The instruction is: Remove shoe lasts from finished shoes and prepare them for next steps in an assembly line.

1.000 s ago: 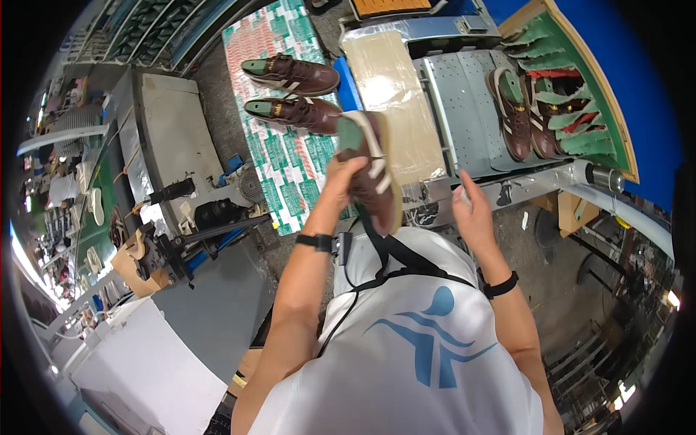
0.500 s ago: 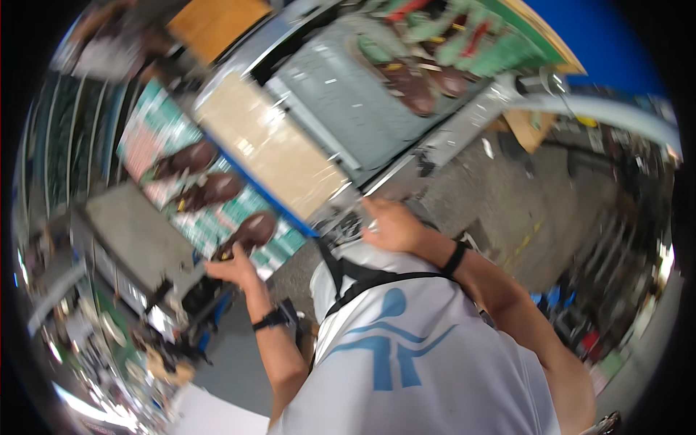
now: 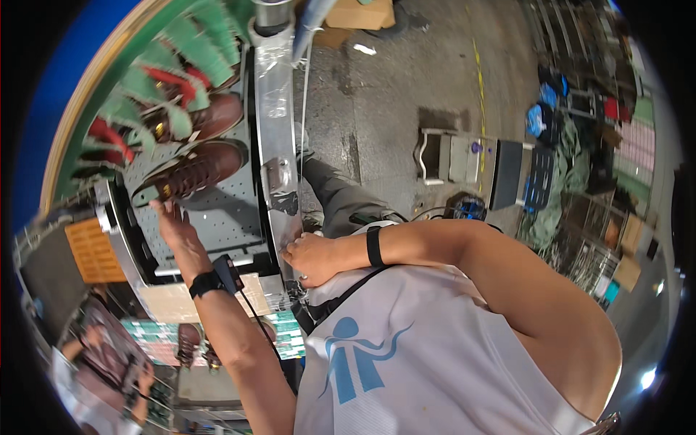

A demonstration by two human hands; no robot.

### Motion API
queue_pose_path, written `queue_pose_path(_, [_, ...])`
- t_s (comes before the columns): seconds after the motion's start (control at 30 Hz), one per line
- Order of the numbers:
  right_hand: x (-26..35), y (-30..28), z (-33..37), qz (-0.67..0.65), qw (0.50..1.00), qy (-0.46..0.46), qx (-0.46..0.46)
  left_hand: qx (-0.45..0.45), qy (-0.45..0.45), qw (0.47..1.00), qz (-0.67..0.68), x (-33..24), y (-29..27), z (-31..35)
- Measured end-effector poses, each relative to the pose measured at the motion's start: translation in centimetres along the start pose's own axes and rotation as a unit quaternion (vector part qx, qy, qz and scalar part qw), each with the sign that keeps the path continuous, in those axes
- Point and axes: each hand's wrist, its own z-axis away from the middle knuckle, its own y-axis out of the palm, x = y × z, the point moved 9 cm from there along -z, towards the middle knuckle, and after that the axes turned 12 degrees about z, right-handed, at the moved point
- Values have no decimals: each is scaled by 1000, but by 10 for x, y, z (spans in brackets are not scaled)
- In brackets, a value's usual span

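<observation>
My left hand point(image 3: 178, 235) reaches over a grey perforated conveyor plate point(image 3: 217, 217), fingers stretched out. Its fingertips are at the heel end of a brown lace-up shoe point(image 3: 199, 170); whether they touch it I cannot tell. Another brown shoe point(image 3: 221, 116) sits just beyond, with green and red strips near it. At the plate's right side, my right hand point(image 3: 319, 259) rests with bent fingers curled over the edge of a metal rail point(image 3: 275, 130).
Green strips point(image 3: 206, 36) hang at the opening of a blue-sided machine point(image 3: 87, 43). A tan board point(image 3: 170, 301) crosses the near end of the conveyor. More brown shoes point(image 3: 188, 344) lie on a patterned surface at lower left, near another person point(image 3: 101, 355). A stool-like frame point(image 3: 449, 156) stands right.
The view has swung, bringing the conveyor to the left. My left hand has moved from the shoes on the patterned surface to the shoe on the plate. My right hand stays at the rail.
</observation>
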Motion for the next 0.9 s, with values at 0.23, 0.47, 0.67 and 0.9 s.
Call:
queue_pose_path(0.23, [-10, 13, -5, -79, 991, 21, -104, 31, 1, 999, -17, -10, 89, 25])
queue_pose_path(0.47, [4, 20, 3, -27, 986, 27, -162, 71, -7, 997, -19, -8, 77, 1])
queue_pose_path(0.67, [4, 14, 7, -61, 976, 47, -204, 121, 6, 991, 64, -49, 3, 90])
queue_pose_path(0.9, [19, 14, 6, -56, 974, 30, -216, -50, 32, 990, -127, -79, -168, 243])
